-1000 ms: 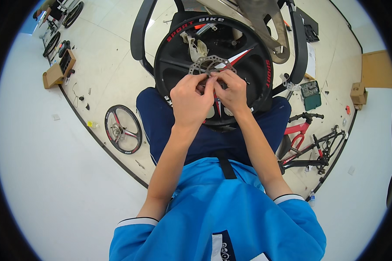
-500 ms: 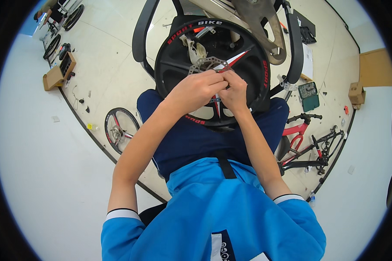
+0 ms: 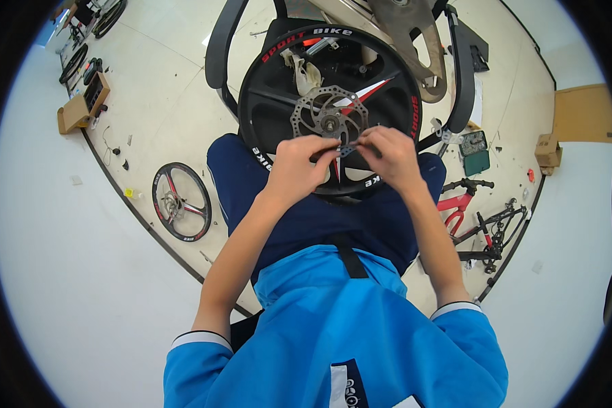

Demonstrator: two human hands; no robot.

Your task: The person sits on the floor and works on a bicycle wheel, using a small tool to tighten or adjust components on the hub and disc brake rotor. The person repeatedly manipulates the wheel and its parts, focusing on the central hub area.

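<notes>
A black bicycle wheel (image 3: 268, 92) with red and white markings lies flat over my thighs and a chair seat. At its hub sits a silver disc brake rotor (image 3: 298, 122) with a holed rim. My left hand (image 3: 299, 164) is at the rotor's near edge, thumb and forefinger brought together in a pinch. Just right of it, my right hand (image 3: 391, 155) also pinches close to the same edge. Whatever lies between the fingertips is too small to name. A crumpled whitish cloth or glove (image 3: 308, 76) rests toward the wheel's far side.
Black armrests (image 3: 217, 58) flank the wheel, and a grey metal frame part (image 3: 418, 44) leans in from beyond. On the floor are a second wheel (image 3: 162, 204) at left, a red-and-black bike frame (image 3: 486, 238) and a green case (image 3: 477, 162) at right. Cardboard boxes (image 3: 71, 114) stand along the wall.
My hands have come apart and drawn back from over the hub to the rotor's near edge, uncovering the hub and most of the rotor. The whole view has shifted slightly.
</notes>
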